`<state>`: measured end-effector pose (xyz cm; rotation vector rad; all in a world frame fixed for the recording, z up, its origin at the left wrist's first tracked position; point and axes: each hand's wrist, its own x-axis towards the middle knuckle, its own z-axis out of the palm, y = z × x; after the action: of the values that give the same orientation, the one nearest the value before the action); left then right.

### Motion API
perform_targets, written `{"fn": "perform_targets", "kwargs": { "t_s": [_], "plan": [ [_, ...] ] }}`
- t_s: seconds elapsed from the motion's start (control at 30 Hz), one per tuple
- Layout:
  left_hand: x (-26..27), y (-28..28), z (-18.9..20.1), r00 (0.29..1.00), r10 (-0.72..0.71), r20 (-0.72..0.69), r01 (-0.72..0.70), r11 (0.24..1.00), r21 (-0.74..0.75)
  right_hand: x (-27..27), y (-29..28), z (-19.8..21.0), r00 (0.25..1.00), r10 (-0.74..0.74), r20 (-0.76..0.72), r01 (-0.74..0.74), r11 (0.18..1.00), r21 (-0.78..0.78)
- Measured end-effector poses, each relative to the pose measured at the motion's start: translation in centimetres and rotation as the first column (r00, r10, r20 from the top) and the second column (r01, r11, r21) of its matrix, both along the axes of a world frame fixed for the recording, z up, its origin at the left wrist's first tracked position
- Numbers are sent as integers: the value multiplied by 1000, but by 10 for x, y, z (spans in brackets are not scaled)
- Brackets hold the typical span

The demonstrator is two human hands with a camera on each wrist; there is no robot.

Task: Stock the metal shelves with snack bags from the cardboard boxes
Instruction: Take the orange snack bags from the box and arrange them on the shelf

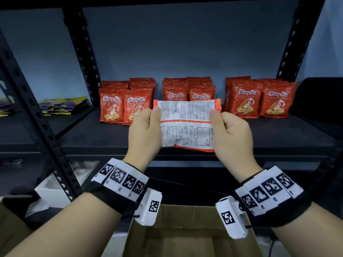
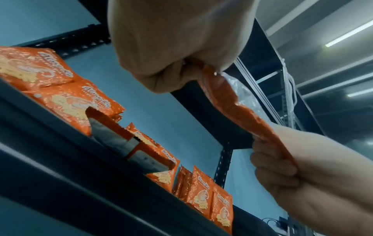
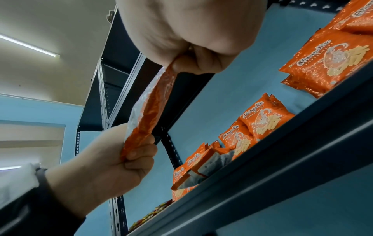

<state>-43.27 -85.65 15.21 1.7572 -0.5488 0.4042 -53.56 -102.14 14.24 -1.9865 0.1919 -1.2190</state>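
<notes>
The cardboard box (image 1: 193,230) stands open nearest the person, below the wrists; what it holds cannot be seen. Above the shelf's front edge (image 1: 185,152), the snack bag (image 1: 187,125) shows its white printed back with orange borders, barcode uppermost. The left hand (image 1: 144,130) pinches its left edge, thumb on the back and fingers curled behind; the right hand (image 1: 232,134) pinches the right edge likewise. Farther back on the shelf, red prawn-cracker bags (image 1: 259,99) stand in three upright groups.
</notes>
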Motion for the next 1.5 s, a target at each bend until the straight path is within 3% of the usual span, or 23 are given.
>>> {"fn": "perform_targets", "kwargs": {
  "t_s": [0.13,0.3,0.53,0.67,0.7,0.77,0.83,0.9,0.97,1.1,1.13,1.2,1.27,1.3,1.4,1.5],
  "plan": [
    [5,5,-1,999,-32,-7,33,999,7,-1,7,-11,997,11,70,-14,999,41],
    [4,8,-5,993,-40,107,41,999,-4,7,2,-13,999,54,4,-54,983,176],
    [15,12,-4,995,-81,55,84,995,-52,2,-1,12,967,254,14,-252,947,200],
    [17,8,0,996,-83,-23,80,988,-134,-1,-6,28,942,336,11,-324,898,298],
    [14,8,-1,996,-91,3,91,985,-146,-2,-6,31,937,348,9,-333,889,314],
    [2,8,0,973,-96,209,104,994,-30,-6,-4,37,931,364,16,-348,874,338],
    [-14,8,4,868,-186,460,125,979,160,-9,-3,42,923,383,49,-374,855,359],
    [-28,7,6,746,-284,602,115,946,303,-11,-4,45,916,395,68,-389,837,385],
    [-35,1,7,703,-291,649,84,940,330,-14,-1,48,907,415,66,-405,821,402],
    [-40,-6,8,673,-200,712,60,974,217,-15,1,49,910,412,43,-395,831,391],
    [-39,-6,10,693,-183,697,77,980,181,-15,0,49,916,400,33,-382,843,378],
    [-39,-4,15,798,-145,585,126,989,73,-15,-3,48,931,363,31,-352,875,331],
    [-36,-4,21,921,-173,348,211,975,-74,-15,-6,45,958,284,33,-283,928,243],
    [-33,-5,21,949,-219,228,255,956,-143,-15,-7,43,972,234,28,-234,952,196],
    [-29,-6,23,922,-387,-27,362,883,-298,-10,-11,31,990,131,-48,-122,979,161],
    [-29,-6,23,856,-487,-175,407,842,-354,-6,-11,27,953,274,-126,-226,925,304]
  ]
}}
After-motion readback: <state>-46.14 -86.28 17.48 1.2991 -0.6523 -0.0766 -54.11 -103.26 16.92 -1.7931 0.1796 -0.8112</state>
